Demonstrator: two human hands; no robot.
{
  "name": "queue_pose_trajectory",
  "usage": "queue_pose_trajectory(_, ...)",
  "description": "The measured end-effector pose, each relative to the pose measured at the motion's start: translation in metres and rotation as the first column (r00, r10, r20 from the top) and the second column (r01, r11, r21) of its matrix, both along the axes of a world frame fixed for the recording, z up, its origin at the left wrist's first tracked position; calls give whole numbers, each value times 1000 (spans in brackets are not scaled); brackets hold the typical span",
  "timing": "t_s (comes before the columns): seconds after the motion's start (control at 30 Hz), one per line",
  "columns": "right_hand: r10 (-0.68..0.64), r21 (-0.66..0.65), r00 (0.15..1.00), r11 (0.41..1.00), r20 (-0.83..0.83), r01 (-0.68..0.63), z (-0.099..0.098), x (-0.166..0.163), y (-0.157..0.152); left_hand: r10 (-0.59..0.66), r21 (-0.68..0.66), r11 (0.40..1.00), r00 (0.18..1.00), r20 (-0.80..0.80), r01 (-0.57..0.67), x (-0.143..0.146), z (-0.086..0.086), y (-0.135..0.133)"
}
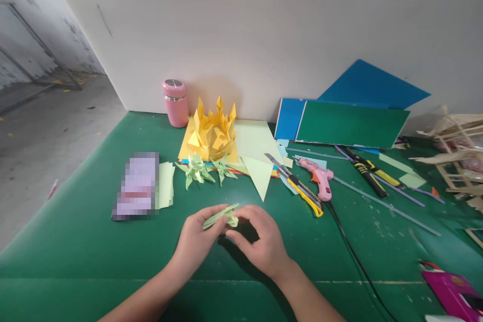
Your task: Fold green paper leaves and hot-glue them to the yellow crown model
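Note:
A small folded light-green paper piece (221, 215) is held just above the green table (75, 241), near its front middle. My left hand (196, 241) pinches its left part with thumb and fingers. My right hand (260, 241) grips its right end, fingers curled round it. Beyond the hands lie two finished light-green folded paper figures (204, 170) and a light-green paper triangle (259, 175). Behind these stands a pile of yellow folded paper figures (213, 133) on yellow sheets.
A pink flask (175, 102) stands by the white back wall. A stack of green paper (166, 184) lies left. Right of centre lie a yellow utility knife (302, 192), a pink glue gun (320, 181) with its black cord, strips, blue and green boards (347, 123) and a wooden stick model (460, 151).

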State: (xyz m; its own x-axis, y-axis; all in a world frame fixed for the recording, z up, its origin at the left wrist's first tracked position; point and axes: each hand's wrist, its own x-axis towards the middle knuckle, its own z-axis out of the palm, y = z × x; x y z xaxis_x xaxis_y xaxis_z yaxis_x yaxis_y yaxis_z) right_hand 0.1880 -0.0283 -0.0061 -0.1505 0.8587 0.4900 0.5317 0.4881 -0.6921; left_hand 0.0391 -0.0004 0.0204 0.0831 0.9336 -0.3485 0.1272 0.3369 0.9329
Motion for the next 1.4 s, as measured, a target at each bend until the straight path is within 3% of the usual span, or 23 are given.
queue_pose_trajectory(0.3, -36, 30, 999, 999, 19, 35, 4, 3, -2, 28, 160, 987, 991, -133, -6, -4, -11, 1)
queue_pose_trajectory(0.5, -92, 143, 980, 988, 179, 66, 4, 2, -3, 25, 218, 976, 975, -219, 24, -5, -9, 2)
queue_pose_trajectory(0.7, -100, 152, 964, 986, 245, 64, 3, 0, -4, 23, 198, 980, 983, -183, 14, -4, -7, 2)
queue_pose_trajectory(0.87, -116, 157, 959, 985, 259, 77, 6, -2, -5, 13, 43, 999, 1000, 13, -14, -5, -8, 1)
queue_pose_trajectory(1.03, -99, 167, 949, 985, 299, 50, 9, -2, -5, 19, -11, 1000, 997, 73, -19, -8, -10, 3)
queue_pose_trajectory(1.13, -52, 135, 970, 991, 237, 20, 6, -1, -5, 49, -62, 997, 990, 135, -41, -7, -8, 4)
queue_pose_trajectory(1.23, -16, 52, 998, 999, 62, 13, -2, -2, -3, 91, -98, 992, 984, 154, -76, -5, -7, 4)
queue_pose_trajectory(1.4, -84, -80, 993, 994, -89, 76, -10, -7, -2, 48, -79, 996, 993, 110, -39, -4, -5, 3)
